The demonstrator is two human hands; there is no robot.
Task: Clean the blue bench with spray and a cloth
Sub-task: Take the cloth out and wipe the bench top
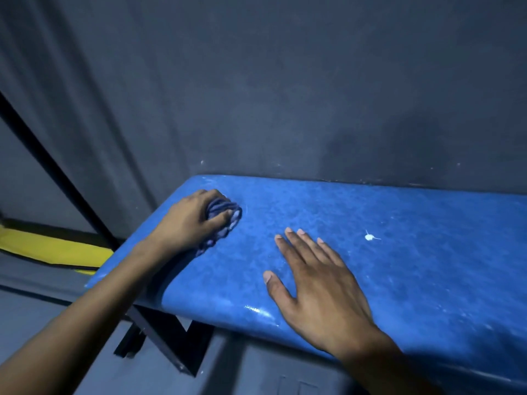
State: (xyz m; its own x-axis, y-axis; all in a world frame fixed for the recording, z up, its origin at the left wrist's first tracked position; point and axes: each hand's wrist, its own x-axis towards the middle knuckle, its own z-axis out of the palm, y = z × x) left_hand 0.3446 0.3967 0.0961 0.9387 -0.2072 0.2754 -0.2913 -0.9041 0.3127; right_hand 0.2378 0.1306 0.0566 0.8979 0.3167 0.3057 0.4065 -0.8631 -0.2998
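Right hand (316, 289) is closest to the camera, laid flat near the front edge of the blue bench (427, 266) with its fingers straight and spread out, not gripping anything. Looks like the palm is resting on the surface, though I can't be totally sure it's pressing down.

Further back and to the left, the left hand (191, 223) has its fingers curled round a bunched-up bluish-purple cloth (225, 218), holding it against the bench top near the far left corner. Some of the cloth sticks out from under the fingers and trails back toward the wrist.

Bench surface is mottled blue, with a shiny wet-looking streak on the front edge just left of the right hand. There's a small white blob (369, 237) on the top, off to the right of the right hand's fingertips and apart from them.

Behind the bench is a dark grey wall (285, 95). A black metal frame (159, 332) sits under the left end, and something yellow (51, 249) lies on the floor further left.
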